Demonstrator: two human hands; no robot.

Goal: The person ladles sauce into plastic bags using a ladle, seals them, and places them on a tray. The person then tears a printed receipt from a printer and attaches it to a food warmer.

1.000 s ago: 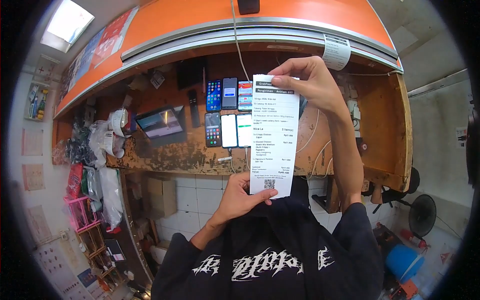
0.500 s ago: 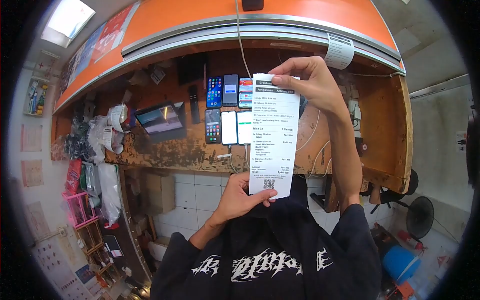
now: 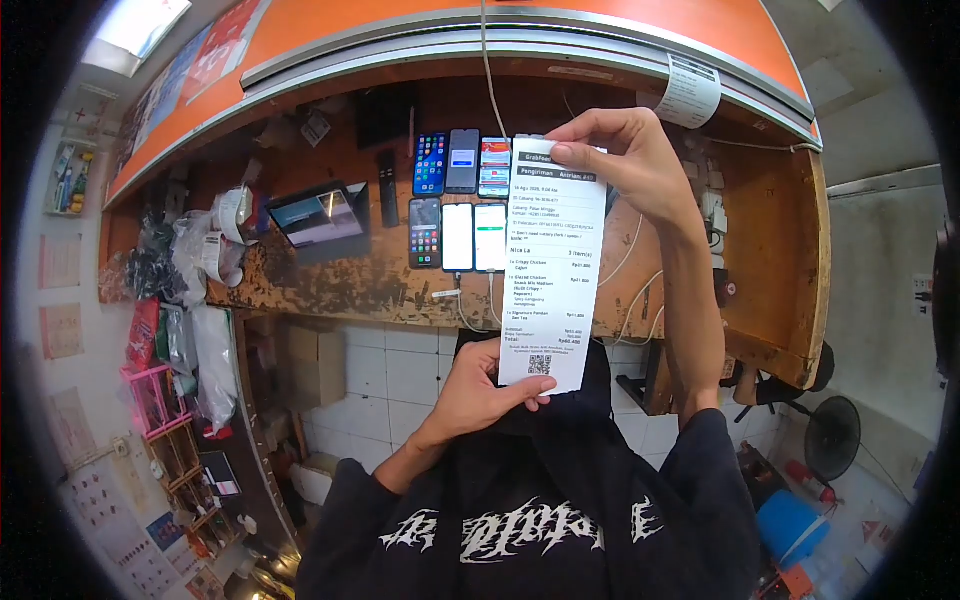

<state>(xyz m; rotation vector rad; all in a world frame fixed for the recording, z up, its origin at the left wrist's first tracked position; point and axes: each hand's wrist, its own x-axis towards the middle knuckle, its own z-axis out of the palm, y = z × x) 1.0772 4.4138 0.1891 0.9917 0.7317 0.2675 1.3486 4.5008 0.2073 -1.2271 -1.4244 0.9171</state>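
A long white printed receipt (image 3: 552,270) hangs upright before me, its printed side facing me and a QR code near its foot. My left hand (image 3: 488,388) pinches its bottom edge, thumb across the front. At the top edge, my right hand (image 3: 622,160) grips it between thumb and fingers. Behind the paper lie several phones in two rows on the worn wooden desk (image 3: 370,310). A phone with a white screen (image 3: 457,238) is plugged into a cable, and another phone (image 3: 490,238) beside it is partly covered by the receipt.
Left on the desk stands a tablet (image 3: 318,228), with a dark remote (image 3: 387,178) nearby. Plastic bags (image 3: 195,250) hang at the desk's left end. Another receipt (image 3: 690,92) dangles from the orange counter (image 3: 400,35). A fan (image 3: 832,438) and a blue container (image 3: 790,525) stand lower right.
The view has shifted slightly, so the desk and phones sit a little higher. Both hands keep hold of the receipt, its top edge slightly farther right and up.
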